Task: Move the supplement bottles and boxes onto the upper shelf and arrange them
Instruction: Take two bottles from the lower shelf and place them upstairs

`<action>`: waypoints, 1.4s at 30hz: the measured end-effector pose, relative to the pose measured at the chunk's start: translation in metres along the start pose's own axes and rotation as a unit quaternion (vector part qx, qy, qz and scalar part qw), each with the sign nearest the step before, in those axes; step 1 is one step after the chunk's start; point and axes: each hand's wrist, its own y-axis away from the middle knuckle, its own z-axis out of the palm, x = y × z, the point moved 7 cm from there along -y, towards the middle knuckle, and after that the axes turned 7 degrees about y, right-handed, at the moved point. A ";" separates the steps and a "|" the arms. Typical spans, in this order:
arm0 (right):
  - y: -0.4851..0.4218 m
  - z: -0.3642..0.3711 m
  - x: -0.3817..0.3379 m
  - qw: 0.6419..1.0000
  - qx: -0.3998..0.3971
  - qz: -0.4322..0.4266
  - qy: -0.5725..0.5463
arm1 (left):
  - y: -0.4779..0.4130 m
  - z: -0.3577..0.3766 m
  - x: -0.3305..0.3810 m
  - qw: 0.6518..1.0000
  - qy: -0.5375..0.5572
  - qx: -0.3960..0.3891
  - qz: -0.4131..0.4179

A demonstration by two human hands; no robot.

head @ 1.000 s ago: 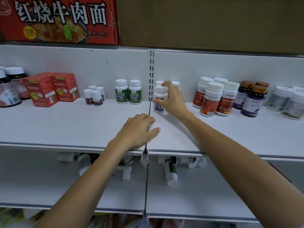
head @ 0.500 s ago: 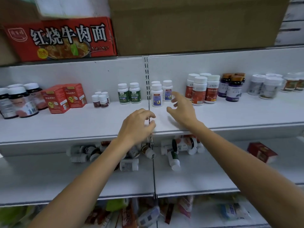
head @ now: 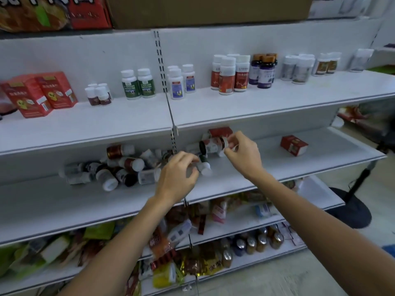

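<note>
My right hand [head: 242,153] pinches a red-labelled bottle [head: 211,146] by its cap; my left hand [head: 177,176] curls over a green-labelled bottle [head: 204,167] (gripping? I cannot tell).

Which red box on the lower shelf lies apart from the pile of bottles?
The lone red box at the right of the lower shelf. The other red box sits at the back among bottles, behind the right hand.

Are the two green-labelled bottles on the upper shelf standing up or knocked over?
Standing up: both green-labelled bottles rest on their bases on the upper shelf, white caps on top.
</note>
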 end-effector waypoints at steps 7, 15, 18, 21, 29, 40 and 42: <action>0.011 0.059 0.063 0.989 -0.111 0.095 -0.010 | 0.009 0.044 -0.047 0.997 -0.007 -0.047 -0.068; -0.041 0.110 0.114 0.978 -0.158 0.128 -0.045 | -0.038 0.106 -0.124 0.977 0.016 -0.119 -0.178; -0.068 0.134 0.134 0.970 -0.147 0.169 -0.090 | -0.053 0.135 -0.137 0.983 -0.075 -0.136 -0.096; -0.085 0.161 0.154 0.949 -0.157 0.221 -0.159 | -0.067 0.161 -0.150 0.975 -0.137 -0.165 -0.064; -0.132 0.207 0.166 0.902 -0.192 0.254 -0.292 | -0.100 0.192 -0.179 0.942 -0.242 -0.225 -0.060; -0.120 0.201 0.161 0.869 -0.236 0.239 -0.364 | -0.071 0.163 -0.166 0.977 -0.057 -0.122 -0.163; -0.107 0.191 0.152 0.861 -0.234 0.238 -0.385 | -0.052 0.150 -0.166 0.963 0.031 -0.106 -0.247</action>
